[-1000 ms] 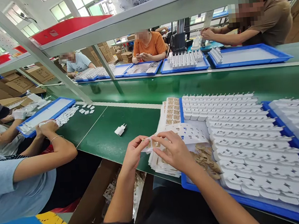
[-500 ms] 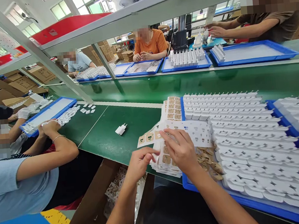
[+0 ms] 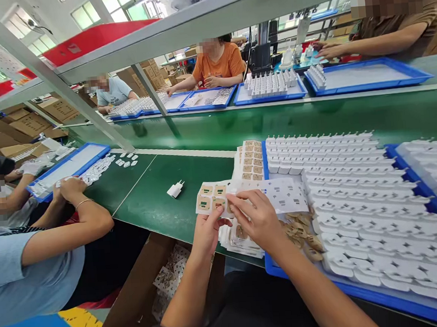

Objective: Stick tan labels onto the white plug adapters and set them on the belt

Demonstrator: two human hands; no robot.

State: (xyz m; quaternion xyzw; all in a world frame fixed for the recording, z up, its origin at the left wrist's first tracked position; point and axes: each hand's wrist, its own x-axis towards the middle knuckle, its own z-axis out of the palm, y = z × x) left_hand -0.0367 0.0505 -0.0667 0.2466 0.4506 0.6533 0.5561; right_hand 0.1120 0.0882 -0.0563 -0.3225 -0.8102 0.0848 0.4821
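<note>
A sheet of tan stickers on white backing is held up over the green bench. My left hand pinches its lower edge, thumb on top. My right hand is at the sheet's right side, fingers bent and fingertips together; whatever they hold is too small to name. Behind my right hand lies a white sheet with grey printed shapes. Below the hands is a stack of sticker sheets. Tan pieces lie in the blue tray, left of rows of white plug housings.
One white plug lies on the green bench. A cardboard box with sheet scraps is below the bench's front edge. At the left a person's arms work by another blue tray. A metal shelf crosses above.
The sticker sheet has come upright and more of its face shows. My left hand has moved up onto its lower edge. My right hand has shifted slightly down and left.
</note>
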